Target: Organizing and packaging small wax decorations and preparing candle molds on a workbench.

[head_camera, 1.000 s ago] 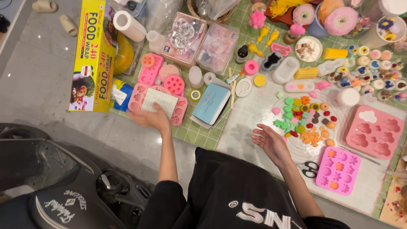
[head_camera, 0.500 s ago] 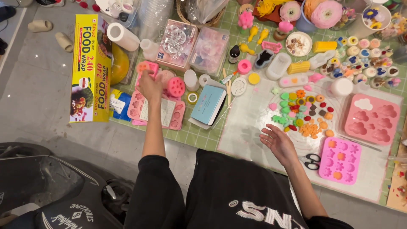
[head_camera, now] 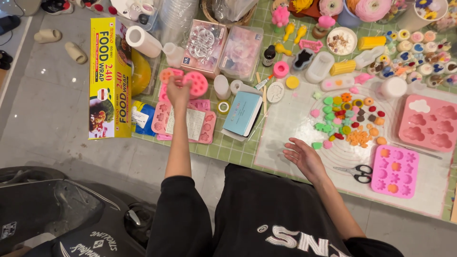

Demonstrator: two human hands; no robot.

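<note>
A round pink silicone mould [head_camera: 195, 84] is held up by the left hand [head_camera: 177, 90], lifted above the stack of flat pink mould trays [head_camera: 186, 123] that lies on the green checked mat [head_camera: 223, 148]. The mould is a thick disc, bright coral pink, and its face is dotted with a ring of small round cavities; its right half is seen clearly, while the left edge is covered by the fingers closed around it. A second, paler orange-pink round mould [head_camera: 167, 74] is seen just beside the hand, at its upper left; whether it is also gripped cannot be told.

The right hand [head_camera: 304, 156] is laid palm down on the white working sheet [head_camera: 295, 114], its fingers spread and loose, with nothing held. Just beyond it, small coloured shaped pieces [head_camera: 347, 119] in green, red, orange and pink are scattered on the sheet. A pair of scissors [head_camera: 358, 172] is placed near the wrist, next to a bright pink square mould [head_camera: 395, 171] with filled cavities. A larger salmon mould with cloud shapes [head_camera: 428, 123] is set further right.

A yellow box of food wrap [head_camera: 110, 78] is laid at the left edge of the mat, and a pale blue booklet [head_camera: 243, 113] is set between the mould trays and the sheet.
</note>
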